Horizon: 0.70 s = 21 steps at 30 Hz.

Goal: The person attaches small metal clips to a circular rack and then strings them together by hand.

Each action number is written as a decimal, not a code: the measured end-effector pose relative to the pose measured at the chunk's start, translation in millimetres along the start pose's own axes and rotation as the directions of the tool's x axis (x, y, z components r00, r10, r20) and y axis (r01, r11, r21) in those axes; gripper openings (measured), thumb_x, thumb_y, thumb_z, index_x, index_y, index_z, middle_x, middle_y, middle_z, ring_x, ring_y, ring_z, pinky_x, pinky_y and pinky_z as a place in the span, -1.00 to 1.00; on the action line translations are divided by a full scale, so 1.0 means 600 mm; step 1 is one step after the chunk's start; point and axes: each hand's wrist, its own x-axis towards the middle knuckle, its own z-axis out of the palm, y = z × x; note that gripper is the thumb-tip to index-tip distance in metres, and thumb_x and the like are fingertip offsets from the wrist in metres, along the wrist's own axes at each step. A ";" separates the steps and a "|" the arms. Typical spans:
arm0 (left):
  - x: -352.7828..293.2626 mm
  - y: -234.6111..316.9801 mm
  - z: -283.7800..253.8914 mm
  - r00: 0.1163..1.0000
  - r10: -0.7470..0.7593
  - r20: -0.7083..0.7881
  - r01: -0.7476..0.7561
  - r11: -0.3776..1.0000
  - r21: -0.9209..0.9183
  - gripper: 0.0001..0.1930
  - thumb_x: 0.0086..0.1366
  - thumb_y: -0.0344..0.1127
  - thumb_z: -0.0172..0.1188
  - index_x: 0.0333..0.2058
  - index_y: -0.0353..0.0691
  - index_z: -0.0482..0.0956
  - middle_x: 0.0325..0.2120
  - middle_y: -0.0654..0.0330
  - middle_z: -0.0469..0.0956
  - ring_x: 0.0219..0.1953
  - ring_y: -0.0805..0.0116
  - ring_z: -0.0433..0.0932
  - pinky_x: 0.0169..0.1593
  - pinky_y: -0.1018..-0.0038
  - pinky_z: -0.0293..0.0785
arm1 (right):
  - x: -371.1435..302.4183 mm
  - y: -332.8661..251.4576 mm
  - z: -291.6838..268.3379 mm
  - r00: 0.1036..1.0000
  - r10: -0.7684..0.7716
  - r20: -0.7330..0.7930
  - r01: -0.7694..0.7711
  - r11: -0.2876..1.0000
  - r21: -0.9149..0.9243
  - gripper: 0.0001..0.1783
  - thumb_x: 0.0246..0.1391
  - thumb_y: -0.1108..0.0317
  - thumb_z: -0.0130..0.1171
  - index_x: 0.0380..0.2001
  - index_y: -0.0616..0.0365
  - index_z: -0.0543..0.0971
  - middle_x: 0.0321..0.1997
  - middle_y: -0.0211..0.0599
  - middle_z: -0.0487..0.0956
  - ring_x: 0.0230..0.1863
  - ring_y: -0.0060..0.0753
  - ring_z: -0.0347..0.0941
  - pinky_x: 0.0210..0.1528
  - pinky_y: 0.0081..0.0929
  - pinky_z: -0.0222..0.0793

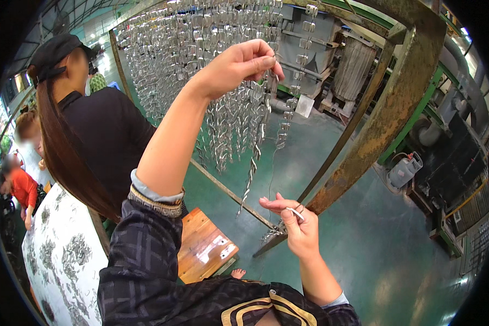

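My left hand (243, 66) is raised to the hanging strands, thumb and fingers pinched together at the upper part of one strand. That strand of shiny twisted metal pieces (252, 168) hangs below the fingers, its tip free in the air. What exactly the fingertips grip is partly hidden. Lower down, my right hand (300, 231) is curled with its index finger pointing left, apart from the strands. A small silvery metal piece (295, 214) lies across its fingers. Many similar strands of metal parts (201, 49) hang in rows behind my left hand.
A rusty metal frame (380, 103) rises at the right. A wooden stool (204, 244) stands below. At left, a person in black (100, 130) is close by a white table (65, 261) with heaps of small metal parts. A grey gas cylinder (405, 169) stands far right.
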 end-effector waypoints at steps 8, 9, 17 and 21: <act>0.101 -0.050 -0.041 0.998 -0.060 -0.023 0.061 0.997 0.046 -0.84 0.32 -0.21 0.03 -0.29 -0.15 0.39 -0.39 0.29 0.55 -0.57 0.70 0.21 -0.51 0.72 0.13 | -0.006 -0.010 -0.010 0.999 0.014 0.039 -0.010 0.997 -0.080 -0.76 0.20 0.32 -0.04 -0.19 0.22 0.52 -0.11 -0.22 0.58 0.04 -0.26 0.46 0.31 -0.08 -0.05; 0.112 -0.058 -0.044 0.997 -0.081 -0.019 0.082 0.996 0.042 -0.84 0.32 -0.20 0.03 -0.28 -0.15 0.38 -0.38 0.29 0.55 -0.58 0.70 0.20 -0.52 0.73 0.11 | -0.006 -0.010 -0.011 0.999 0.021 0.039 -0.018 0.997 -0.081 -0.76 0.20 0.32 -0.04 -0.18 0.22 0.52 -0.11 -0.22 0.58 0.04 -0.26 0.46 0.31 -0.08 -0.05; 0.182 -0.102 -0.061 0.984 -0.173 -0.039 0.172 0.985 -0.029 -0.80 0.29 -0.16 0.09 -0.25 -0.15 0.40 -0.42 0.32 0.50 -0.62 0.75 0.18 -0.56 0.77 0.08 | -0.007 -0.009 -0.021 0.998 0.034 0.057 -0.025 0.987 -0.159 -0.76 0.19 0.32 -0.04 -0.17 0.17 0.52 -0.11 -0.26 0.59 0.02 -0.27 0.47 0.32 -0.06 -0.06; 0.211 -0.111 -0.060 0.981 -0.177 -0.078 0.171 0.982 -0.077 -0.79 0.25 -0.16 0.15 -0.25 -0.14 0.43 -0.44 0.34 0.49 -0.62 0.78 0.22 -0.57 0.78 0.10 | -0.009 -0.009 -0.024 0.997 0.031 0.074 -0.017 0.983 -0.183 -0.77 0.18 0.34 -0.03 -0.16 0.17 0.51 -0.11 -0.26 0.58 0.02 -0.25 0.47 0.32 -0.05 -0.05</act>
